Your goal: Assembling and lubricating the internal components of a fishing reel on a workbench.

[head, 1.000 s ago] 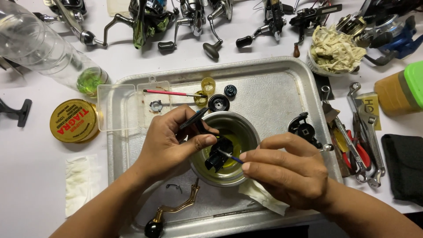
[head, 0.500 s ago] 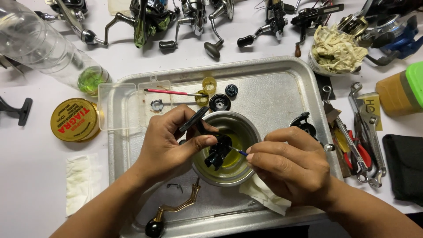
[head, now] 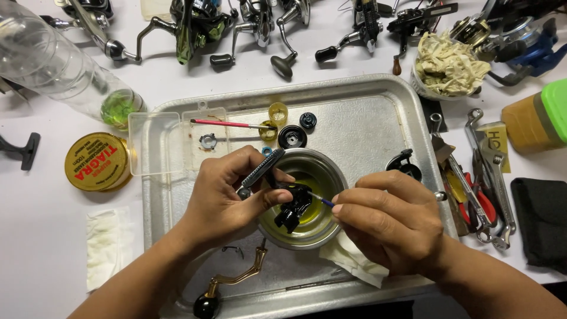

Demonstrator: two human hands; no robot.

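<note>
My left hand (head: 227,198) grips a black fishing reel body (head: 289,204) over a small metal bowl (head: 328,171) that holds yellowish liquid. My right hand (head: 390,221) pinches a thin brush with a blue handle (head: 322,199), its tip touching the reel body. The bowl stands in the middle of a silver metal tray (head: 378,118). A folded white cloth (head: 351,260) lies under my right hand. A gold reel handle with a black knob (head: 227,283) rests on the tray near my left wrist.
A red brush (head: 227,123), small black and yellow reel parts (head: 291,136) and a clear plastic box (head: 162,142) sit at the tray's back. A round yellow tin (head: 97,161) and plastic bottle (head: 53,65) stand left. Wrenches and pliers (head: 478,177) lie right; several reels (head: 195,23) line the back.
My right hand has shifted slightly right and back, with the brush still at the reel body. My left hand holds steady.
</note>
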